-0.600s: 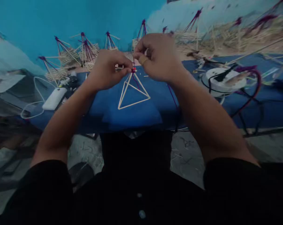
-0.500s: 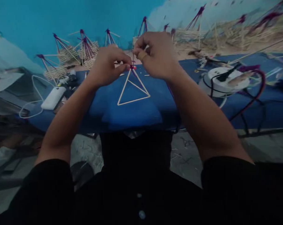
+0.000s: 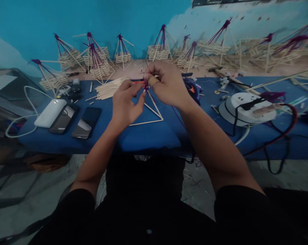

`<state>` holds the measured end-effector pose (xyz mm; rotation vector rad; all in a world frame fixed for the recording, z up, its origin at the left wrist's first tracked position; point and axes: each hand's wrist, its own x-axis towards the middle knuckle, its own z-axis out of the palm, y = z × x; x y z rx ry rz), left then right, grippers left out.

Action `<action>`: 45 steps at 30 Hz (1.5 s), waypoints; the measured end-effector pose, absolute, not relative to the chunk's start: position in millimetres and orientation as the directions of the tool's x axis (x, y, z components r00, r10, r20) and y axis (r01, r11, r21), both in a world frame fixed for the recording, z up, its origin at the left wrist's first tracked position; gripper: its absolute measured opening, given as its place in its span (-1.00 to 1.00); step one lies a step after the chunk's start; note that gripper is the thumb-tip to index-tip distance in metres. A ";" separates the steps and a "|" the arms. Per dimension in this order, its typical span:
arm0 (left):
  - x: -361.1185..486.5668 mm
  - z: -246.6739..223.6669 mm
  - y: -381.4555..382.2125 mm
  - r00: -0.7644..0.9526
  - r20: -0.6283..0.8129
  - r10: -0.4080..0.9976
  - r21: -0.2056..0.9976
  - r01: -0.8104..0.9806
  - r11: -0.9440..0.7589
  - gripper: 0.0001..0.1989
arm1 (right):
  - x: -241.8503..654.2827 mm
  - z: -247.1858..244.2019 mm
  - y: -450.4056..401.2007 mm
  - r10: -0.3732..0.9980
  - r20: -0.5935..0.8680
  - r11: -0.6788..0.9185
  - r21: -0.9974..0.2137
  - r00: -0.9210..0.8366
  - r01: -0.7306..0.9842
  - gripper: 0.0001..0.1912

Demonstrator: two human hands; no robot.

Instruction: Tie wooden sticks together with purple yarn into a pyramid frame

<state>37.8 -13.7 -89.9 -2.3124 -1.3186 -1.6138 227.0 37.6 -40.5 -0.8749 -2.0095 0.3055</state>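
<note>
A triangular frame of thin wooden sticks (image 3: 154, 110) lies on the blue-covered table, with purple yarn (image 3: 146, 87) wound around its top corner. My left hand (image 3: 127, 103) holds that corner between thumb and forefinger and hides the frame's left side. Just above it, my right hand (image 3: 168, 85) is pinched at the yarn, a yellowish band around one finger. The strand between its fingertips is too fine to make out. A thin orange and dark item (image 3: 138, 81) shows behind my left forefinger; its kind is unclear.
A pile of loose sticks (image 3: 110, 89) lies left of my hands. Two phones (image 3: 86, 122) and a white power bank (image 3: 50, 114) with a cable sit farther left. Right stands a round white power strip (image 3: 245, 109) with cords. Stick-and-yarn structures (image 3: 95, 61) line the wall.
The view has shifted, bringing the phones and stick pile into sight. My left hand now covers more of the frame's left side. Both hands stay at the yarn-wrapped corner.
</note>
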 end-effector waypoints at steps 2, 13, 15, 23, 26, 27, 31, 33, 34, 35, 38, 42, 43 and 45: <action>44.5 -95.4 -21.3 0.063 0.783 0.619 0.440 0.648 -0.622 -0.73 | 228.5 -37.2 32.2 0.708 0.612 0.699 -0.533 -0.352 0.477 -0.88; 50.9 -97.1 -25.2 -0.007 0.758 0.653 0.557 0.528 -0.641 -0.83 | 230.1 -40.1 24.5 0.789 0.488 0.604 -0.729 -0.373 0.323 -0.86; 53.0 -95.7 -26.9 -0.003 0.744 0.668 0.574 0.515 -0.637 -0.84 | 231.5 -43.7 31.1 0.805 0.441 0.561 -0.785 -0.397 0.264 -0.83; 54.6 -92.5 -30.5 -0.008 0.741 0.671 0.578 0.516 -0.632 -0.84 | 236.4 -56.5 34.9 0.854 0.361 0.495 -0.786 -0.376 0.370 -0.91; 55.7 -93.0 -31.1 -0.011 0.753 0.658 0.569 0.513 -0.643 -0.85 | 240.3 -54.9 21.6 0.852 0.377 0.515 -0.724 -0.363 0.458 -0.93; 56.5 -93.9 -31.3 -0.019 0.748 0.663 0.575 0.518 -0.634 -0.85 | 241.7 -54.1 15.8 0.848 0.393 0.527 -0.697 -0.356 0.485 -0.92; 61.6 -101.2 -31.7 -0.070 0.696 0.715 0.645 0.498 -0.579 -0.82 | 245.7 -56.5 -10.5 0.827 0.452 0.555 -0.565 -0.333 0.610 -0.83; 63.9 -105.4 -31.1 -0.086 0.668 0.739 0.681 0.470 -0.561 -0.79 | 246.1 -62.5 -22.2 0.820 0.478 0.546 -0.487 -0.316 0.681 -0.79; 64.7 -107.1 -30.5 -0.089 0.659 0.747 0.692 0.461 -0.556 -0.77 | 245.8 -66.1 -27.1 0.815 0.492 0.540 -0.451 -0.307 0.711 -0.77; 65.2 -108.5 -29.8 -0.088 0.651 0.754 0.700 0.453 -0.552 -0.76 | 245.3 -69.6 -31.2 0.809 0.505 0.536 -0.420 -0.301 0.733 -0.76; 65.5 -111.6 -26.5 -0.063 0.631 0.773 0.721 0.415 -0.555 -0.75 | 242.2 -75.9 -38.9 0.795 0.525 0.539 -0.376 -0.306 0.754 -0.74; 65.9 -117.5 -20.8 -0.058 0.618 0.784 0.747 0.355 -0.562 -0.71 | 237.0 -74.8 -42.5 0.788 0.538 0.540 -0.373 -0.299 0.754 -0.69; 66.1 -119.3 -19.5 -0.063 0.620 0.782 0.747 0.351 -0.564 -0.71 | 236.2 -74.3 -42.6 0.782 0.548 0.540 -0.361 -0.296 0.760 -0.67; 66.0 -122.5 -17.3 -0.074 0.633 0.770 0.738 0.356 -0.573 -0.71 | 236.1 -73.9 -41.3 0.764 0.572 0.541 -0.317 -0.299 0.779 -0.63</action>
